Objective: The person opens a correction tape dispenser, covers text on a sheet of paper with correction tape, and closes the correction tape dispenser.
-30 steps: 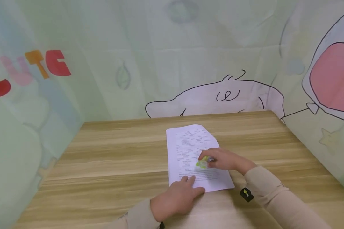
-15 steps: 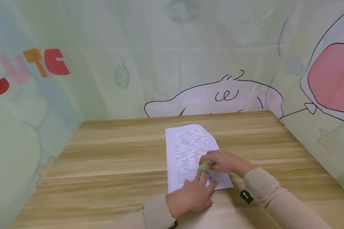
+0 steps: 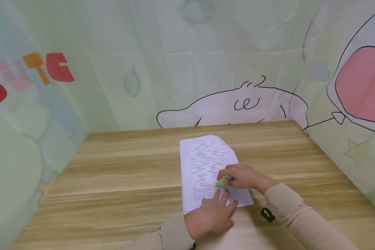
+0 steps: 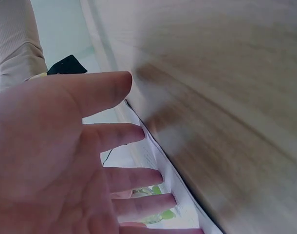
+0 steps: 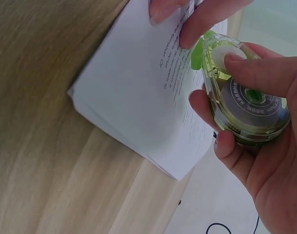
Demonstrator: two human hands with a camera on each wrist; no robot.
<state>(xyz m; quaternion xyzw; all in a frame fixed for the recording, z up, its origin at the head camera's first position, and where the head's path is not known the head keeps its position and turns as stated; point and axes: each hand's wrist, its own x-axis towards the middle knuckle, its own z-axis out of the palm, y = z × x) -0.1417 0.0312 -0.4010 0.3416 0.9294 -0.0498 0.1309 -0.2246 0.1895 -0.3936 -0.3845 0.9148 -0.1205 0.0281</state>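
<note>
A stack of printed white paper [image 3: 203,163] lies on the table, its top right corner cut or folded at a slant. My right hand [image 3: 245,177] holds a clear and green correction tape dispenser [image 5: 248,112], thumb on its upper side and fingers curled round the back. Its green tip [image 5: 197,54] is down at the printed lines in the lower half of the page. Just below it, my left hand [image 3: 210,213] rests with spread, straight fingers on the paper's lower part, fingertips right by the tip. In the left wrist view, the left palm [image 4: 46,151] holds nothing.
The wooden table [image 3: 128,166] stretches out round the paper. A printed cloth backdrop [image 3: 118,69] with cartoon figures stands along its back and sides. A black wrist device [image 3: 267,215] hangs under the right sleeve.
My left hand has shifted right and slightly up the page, close to the correction tape's tip. The correction tape has moved slightly down the page; the last half second shows hardly any motion.
</note>
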